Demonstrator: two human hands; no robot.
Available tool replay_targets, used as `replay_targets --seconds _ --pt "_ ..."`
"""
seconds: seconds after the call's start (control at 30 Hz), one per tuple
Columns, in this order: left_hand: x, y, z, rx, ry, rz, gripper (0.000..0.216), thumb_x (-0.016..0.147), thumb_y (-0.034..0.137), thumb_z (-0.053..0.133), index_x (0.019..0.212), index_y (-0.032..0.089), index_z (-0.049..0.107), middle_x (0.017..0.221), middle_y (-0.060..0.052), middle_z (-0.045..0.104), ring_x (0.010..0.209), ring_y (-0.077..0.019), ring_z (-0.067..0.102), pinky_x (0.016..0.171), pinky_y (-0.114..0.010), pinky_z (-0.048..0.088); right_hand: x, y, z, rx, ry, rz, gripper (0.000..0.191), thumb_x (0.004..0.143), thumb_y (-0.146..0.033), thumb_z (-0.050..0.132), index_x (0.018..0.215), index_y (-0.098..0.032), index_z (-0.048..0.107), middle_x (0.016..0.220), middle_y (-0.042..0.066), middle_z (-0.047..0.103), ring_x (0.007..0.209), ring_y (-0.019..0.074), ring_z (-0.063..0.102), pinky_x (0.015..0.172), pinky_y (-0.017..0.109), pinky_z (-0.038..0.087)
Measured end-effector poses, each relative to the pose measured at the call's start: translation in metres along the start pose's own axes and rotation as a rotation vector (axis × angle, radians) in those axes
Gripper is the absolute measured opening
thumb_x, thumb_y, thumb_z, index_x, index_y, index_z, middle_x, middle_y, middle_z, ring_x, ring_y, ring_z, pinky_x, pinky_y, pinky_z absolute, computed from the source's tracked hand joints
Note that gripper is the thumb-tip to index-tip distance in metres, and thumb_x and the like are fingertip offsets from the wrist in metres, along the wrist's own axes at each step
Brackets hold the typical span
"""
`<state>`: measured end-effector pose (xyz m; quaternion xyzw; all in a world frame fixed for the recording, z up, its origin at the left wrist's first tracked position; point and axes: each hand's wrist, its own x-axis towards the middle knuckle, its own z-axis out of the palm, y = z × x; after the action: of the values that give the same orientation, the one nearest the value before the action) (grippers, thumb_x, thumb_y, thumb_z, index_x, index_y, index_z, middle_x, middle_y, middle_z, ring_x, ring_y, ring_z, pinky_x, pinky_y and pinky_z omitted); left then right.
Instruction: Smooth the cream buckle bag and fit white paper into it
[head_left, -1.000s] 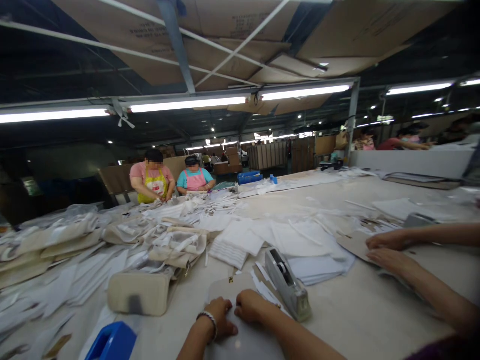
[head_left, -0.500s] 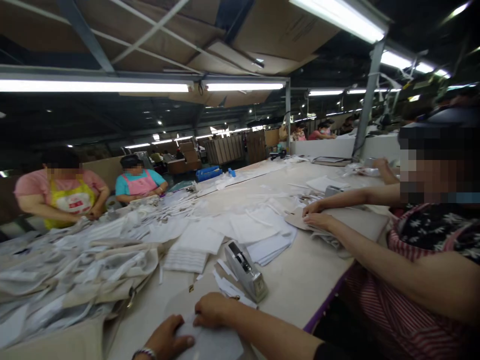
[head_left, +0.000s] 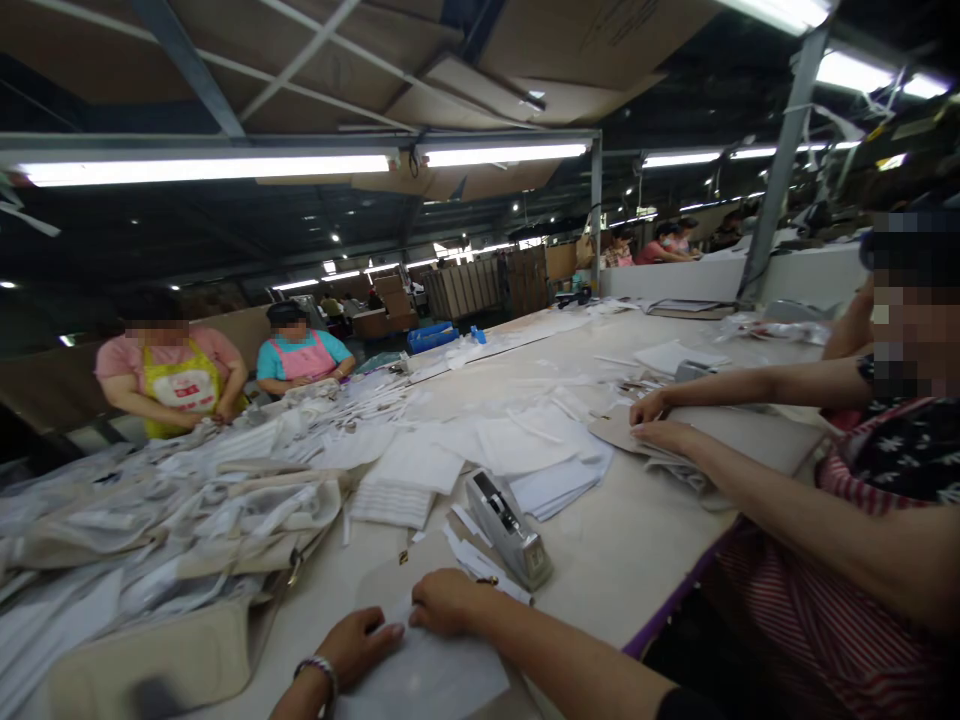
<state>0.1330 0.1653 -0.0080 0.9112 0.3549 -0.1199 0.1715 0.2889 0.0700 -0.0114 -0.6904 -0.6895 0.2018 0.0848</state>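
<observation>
A thin white sheet (head_left: 427, 675) lies over a flat beige piece (head_left: 386, 580) that has a small gold fitting near its far edge. My left hand (head_left: 356, 645), with a braided bracelet at the wrist, rests on the sheet's left side, thumb stretched out and apart from the fingers. Close beside it, my right hand (head_left: 450, 603) has its fingers bent and pressed together on the sheet; a ring shows on one finger. Just beyond my right hand stands a grey tape dispenser (head_left: 510, 530), with white strips (head_left: 480, 560) beside it.
Beige bags and white wrapping (head_left: 225, 520) are heaped on the left. White sheets (head_left: 517, 450) lie mid-table. On the right, a co-worker's hands (head_left: 660, 420) hold a beige piece; two more people stand at the far left. A purple edge (head_left: 675, 600) borders the table.
The view has swung left, so everything sits farther right in the picture. My hands stay on the white sheet, and more of the sheet now shows below them.
</observation>
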Motion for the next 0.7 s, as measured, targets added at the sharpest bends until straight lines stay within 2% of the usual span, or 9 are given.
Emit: replay_targets --seconds 0.33,0.43,0.5,0.57,0.63,0.7 --pt "-0.013 -0.012 0.003 0.037 -0.076 -0.012 0.061 0.066 0.068 0.032 0.076 0.015 0.060 0.079 -0.009 0.062 0.075 -0.0209 0.056 0.061 -0.027 0.037 -0.005 -0.002 0.009 0.050 0.041 -0.037 0.029 0.081 -0.032 0.045 0.094 -0.013 0.061 0.093 0.012 0.060 0.089 0.0233 0.055 0.075 0.030 0.042" --pt "-0.017 -0.012 -0.002 0.057 -0.037 -0.043 0.067 0.058 0.074 0.040 0.085 0.016 0.060 0.090 -0.010 0.061 0.084 -0.0241 0.055 0.072 -0.032 0.042 0.000 0.002 0.015 0.061 0.045 -0.061 0.028 0.081 -0.033 0.044 0.091 -0.013 0.061 0.091 0.012 0.060 0.087 0.0232 0.055 0.073 0.030 0.040" --pt "-0.020 -0.008 -0.006 0.066 0.042 -0.001 0.070 0.054 0.074 0.046 0.093 0.017 0.058 0.102 -0.010 0.057 0.096 -0.0263 0.050 0.085 -0.037 0.039 0.001 0.004 0.018 0.066 0.044 -0.073 0.028 0.081 -0.034 0.044 0.090 -0.013 0.061 0.090 0.012 0.060 0.086 0.0232 0.055 0.073 0.029 0.039" --pt "-0.021 0.001 -0.008 0.018 0.101 0.086 0.067 0.060 0.069 0.046 0.104 0.018 0.054 0.110 -0.008 0.053 0.103 -0.0237 0.047 0.094 -0.035 0.036 0.002 0.006 0.021 0.070 0.042 -0.077 0.029 0.082 -0.035 0.043 0.090 -0.014 0.061 0.089 0.011 0.060 0.085 0.0231 0.055 0.072 0.029 0.039" --pt "-0.020 0.011 -0.006 -0.048 0.095 0.134 0.061 0.067 0.062 0.043 0.111 0.020 0.048 0.112 -0.006 0.052 0.102 -0.0197 0.048 0.093 -0.032 0.038 0.001 0.008 0.023 0.073 0.042 -0.075 0.029 0.082 -0.034 0.042 0.092 -0.014 0.060 0.090 0.010 0.060 0.085 0.0227 0.055 0.072 0.028 0.038" --pt "-0.017 0.018 0.002 -0.069 0.052 0.102 0.058 0.068 0.058 0.044 0.111 0.019 0.049 0.108 -0.008 0.053 0.099 -0.0214 0.050 0.091 -0.034 0.041 0.002 0.009 0.025 0.072 0.040 -0.075 0.027 0.082 -0.032 0.043 0.094 -0.014 0.060 0.092 0.010 0.060 0.087 0.0221 0.054 0.073 0.028 0.038"
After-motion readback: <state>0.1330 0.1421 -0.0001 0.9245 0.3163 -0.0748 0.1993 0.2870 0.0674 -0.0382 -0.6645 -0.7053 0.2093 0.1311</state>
